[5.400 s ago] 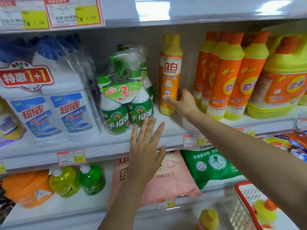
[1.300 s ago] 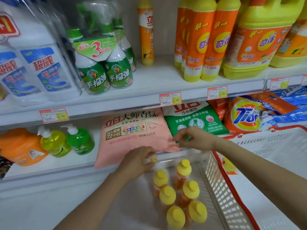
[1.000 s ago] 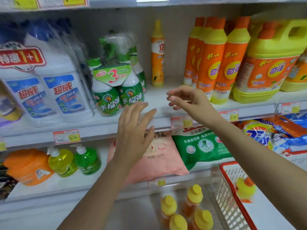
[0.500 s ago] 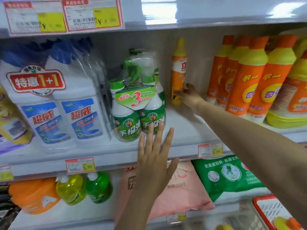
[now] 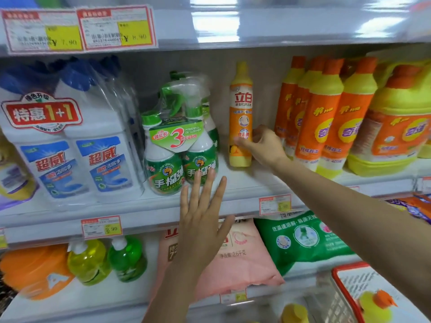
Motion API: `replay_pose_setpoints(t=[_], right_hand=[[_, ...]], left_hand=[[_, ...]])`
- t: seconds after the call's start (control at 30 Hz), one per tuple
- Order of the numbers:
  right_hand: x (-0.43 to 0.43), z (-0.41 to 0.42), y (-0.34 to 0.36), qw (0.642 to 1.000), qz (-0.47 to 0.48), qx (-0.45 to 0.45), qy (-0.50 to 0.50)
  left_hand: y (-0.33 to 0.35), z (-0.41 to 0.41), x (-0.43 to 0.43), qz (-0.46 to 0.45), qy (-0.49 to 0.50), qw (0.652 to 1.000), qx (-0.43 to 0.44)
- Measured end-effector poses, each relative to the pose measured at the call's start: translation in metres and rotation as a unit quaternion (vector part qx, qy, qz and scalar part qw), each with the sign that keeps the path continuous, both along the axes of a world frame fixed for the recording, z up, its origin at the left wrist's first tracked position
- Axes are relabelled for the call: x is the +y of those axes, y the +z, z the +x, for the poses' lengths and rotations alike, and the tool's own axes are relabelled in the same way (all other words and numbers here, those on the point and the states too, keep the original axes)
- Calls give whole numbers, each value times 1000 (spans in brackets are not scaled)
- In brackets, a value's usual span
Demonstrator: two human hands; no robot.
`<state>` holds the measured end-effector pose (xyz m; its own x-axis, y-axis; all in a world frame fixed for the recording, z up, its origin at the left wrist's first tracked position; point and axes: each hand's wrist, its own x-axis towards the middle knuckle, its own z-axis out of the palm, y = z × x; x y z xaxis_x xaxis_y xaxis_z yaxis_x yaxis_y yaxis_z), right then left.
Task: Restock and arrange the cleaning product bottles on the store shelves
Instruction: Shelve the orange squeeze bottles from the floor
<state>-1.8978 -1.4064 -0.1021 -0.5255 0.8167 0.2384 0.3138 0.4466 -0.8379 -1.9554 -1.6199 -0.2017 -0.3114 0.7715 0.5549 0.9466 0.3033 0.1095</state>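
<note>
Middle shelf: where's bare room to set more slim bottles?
Bare shelf board lies in front of the slim bottle, bordered by the green spray pack on its left and the orange bottles on its right; the right hand reaches across it, gripping that bottle. The white twin packs and the big jug crowd both ends.
</note>
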Motion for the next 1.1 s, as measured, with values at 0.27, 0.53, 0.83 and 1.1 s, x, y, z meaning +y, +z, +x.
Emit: replay_pose_setpoints(t=[0.27, 0.53, 0.83, 1.1], right_hand=[[-71, 84, 9, 991, -93, 70, 70], [-127, 156, -31, 992, 1, -3, 129], [-102, 187, -12, 955, -186, 91, 210], [-111, 196, -22, 994, -30, -8, 107]], left_hand=[[56, 43, -11, 252, -82, 876, -404], [84, 84, -7, 232, -56, 747, -621], [48, 106, -26, 63, -188, 714, -671], [24, 123, -35, -30, -206, 688, -695]])
